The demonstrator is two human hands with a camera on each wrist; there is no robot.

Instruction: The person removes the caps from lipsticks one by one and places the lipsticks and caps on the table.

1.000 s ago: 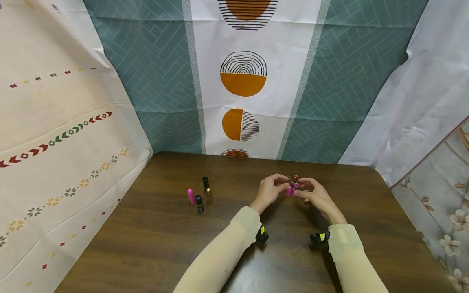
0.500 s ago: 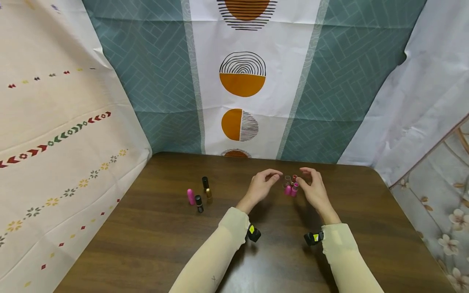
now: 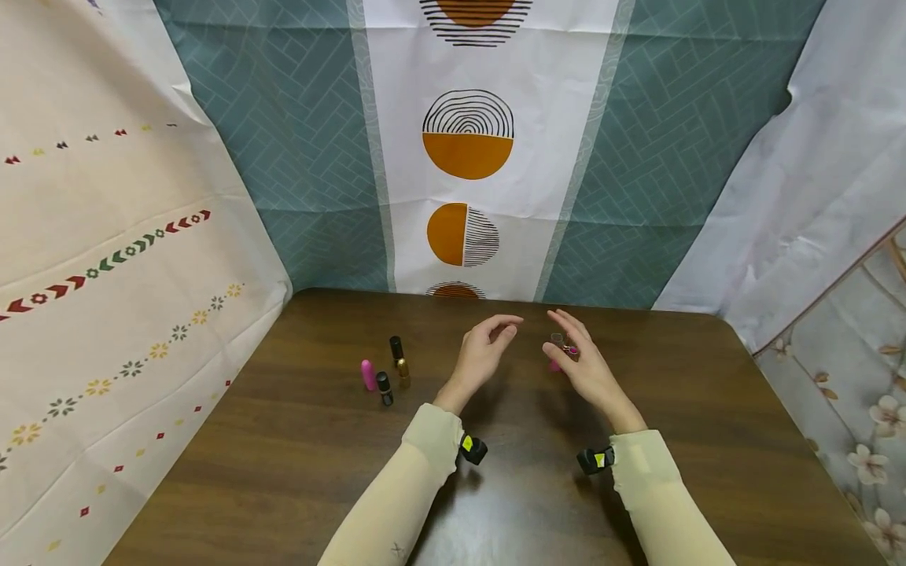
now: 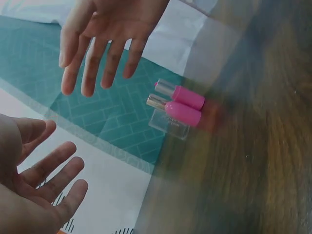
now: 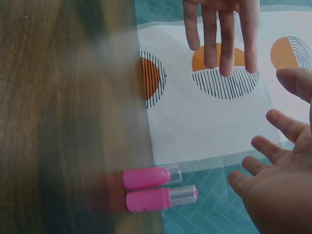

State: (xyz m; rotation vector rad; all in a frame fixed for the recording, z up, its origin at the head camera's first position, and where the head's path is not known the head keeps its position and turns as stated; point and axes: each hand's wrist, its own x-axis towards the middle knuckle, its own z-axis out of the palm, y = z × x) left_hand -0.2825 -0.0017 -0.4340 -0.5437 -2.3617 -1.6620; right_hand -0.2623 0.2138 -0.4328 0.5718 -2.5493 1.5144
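Both hands hover above the table with fingers extended and nothing in them. My left hand (image 3: 477, 358) is left of a small lipstick cluster; my right hand (image 3: 591, 373) partly covers that cluster in the head view. In the left wrist view, the cluster shows an uncapped pink lipstick tube (image 4: 189, 97) with a clear-silver neck, a round-topped pink piece (image 4: 184, 113) and a clear cap (image 4: 168, 125). A shiny metallic tip (image 4: 155, 101) pokes out behind the pink piece. The right wrist view shows the pink tube (image 5: 147, 200) beside the round-topped piece (image 5: 145, 178), both upright.
Left on the brown table (image 3: 283, 464) stands a second group: a pink round-topped piece (image 3: 368, 376), a black tube (image 3: 396, 348), a gold bullet-shaped piece (image 3: 403, 373) and a black-capped tube (image 3: 384, 388). A patterned cloth (image 3: 467, 236) hangs behind the table's far edge.
Both hands have let go of the lipstick cluster and drawn back up and to the left, the left hand farther from it. The group at the left stays put.
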